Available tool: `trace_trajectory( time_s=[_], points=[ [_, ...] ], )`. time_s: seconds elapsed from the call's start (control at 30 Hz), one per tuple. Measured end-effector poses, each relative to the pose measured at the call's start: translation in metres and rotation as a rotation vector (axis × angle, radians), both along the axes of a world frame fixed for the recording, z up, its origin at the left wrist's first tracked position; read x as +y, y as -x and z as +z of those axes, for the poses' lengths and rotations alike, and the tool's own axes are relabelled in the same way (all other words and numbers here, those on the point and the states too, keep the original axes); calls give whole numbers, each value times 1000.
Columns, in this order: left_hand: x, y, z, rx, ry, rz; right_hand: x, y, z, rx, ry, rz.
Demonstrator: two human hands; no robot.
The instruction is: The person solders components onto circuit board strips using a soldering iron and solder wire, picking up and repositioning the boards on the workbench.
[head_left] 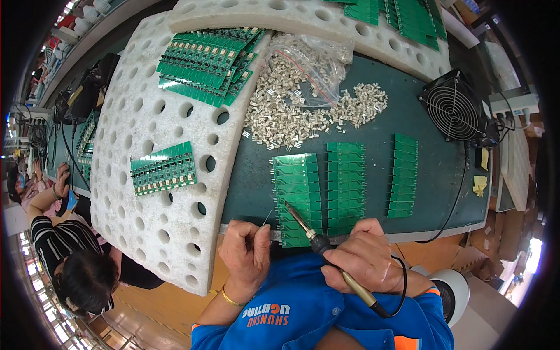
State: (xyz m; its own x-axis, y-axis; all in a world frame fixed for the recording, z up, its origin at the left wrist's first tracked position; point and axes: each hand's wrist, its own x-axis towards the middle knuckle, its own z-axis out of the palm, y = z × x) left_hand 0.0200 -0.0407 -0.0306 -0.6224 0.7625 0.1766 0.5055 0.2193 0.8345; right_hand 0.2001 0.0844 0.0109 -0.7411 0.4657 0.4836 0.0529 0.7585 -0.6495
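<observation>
Blue jacket [309,291] front is nearest the cam, bottom ctr, w/ the bench just past it. Main thing = green PCB panel [298,178], on the bench straight ahead of the wearer, its near end roughly btwn the 2 hands & about at the bench edge. Long axis runs away from the body, approx. fore-aft; pin row along its L side. L hand [245,251] sits just beside that near L edge, thumb & fingers pinched on a thin wire [267,217] that points up & a bit R, short of the panel. R hand [364,256] is off the near R corner, wrapped round a soldering iron [319,242] that slants fwd & L across the panel, tip over its L half; can't tell if tip touches. So L fingertips are nearer the pin side; R hand gets there only via the iron. Next out: 2nd panel [346,186] just R, 3rd panel [403,175] farther R, both approx. parallel. Beyond: heap of white connectors [286,119] w/ clear bag [321,76]. L side: foam sheet [125,175] w/ one populated board [164,169] & a stack of boards [201,64]. Far R: black fan [452,108].
</observation>
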Motion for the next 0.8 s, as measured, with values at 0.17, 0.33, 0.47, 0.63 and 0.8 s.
trace_trajectory(
  time_s=[0.17,0.33,0.47,0.63,0.8],
  points=[
    [4,1,6,41,-31,-25,1,-2,1,6,12,3],
    [4,0,8,137,-54,-46,0,-2,-1,25,12,13],
    [3,-4,11,95,-19,-29,-3,-1,-1,32,21,13],
    [4,-5,7,121,-38,-21,-5,0,-3,42,12,0],
    [5,-5,8,118,-44,-21,-5,1,-4,24,9,2]
  ],
)
